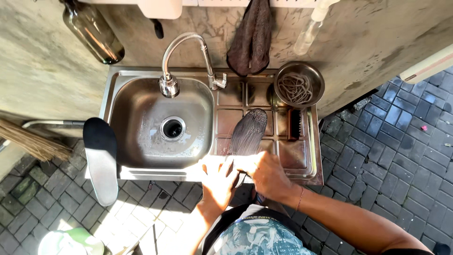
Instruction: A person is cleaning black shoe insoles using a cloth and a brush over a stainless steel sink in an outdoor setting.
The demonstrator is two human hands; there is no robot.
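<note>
Left hand (218,182) and right hand (267,174) both close on the near end of a dark, ridged rubber insole (248,132) lying flat on the steel drainboard (295,160), best pinned firmly against slipping.

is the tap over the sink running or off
Off: no water falls from the tap spout, and the sink basin holds no pooled water around its open drain.

The single head view looks steeply down, close over the sink (141,94) and drainboard (292,160), wall at top.
</note>
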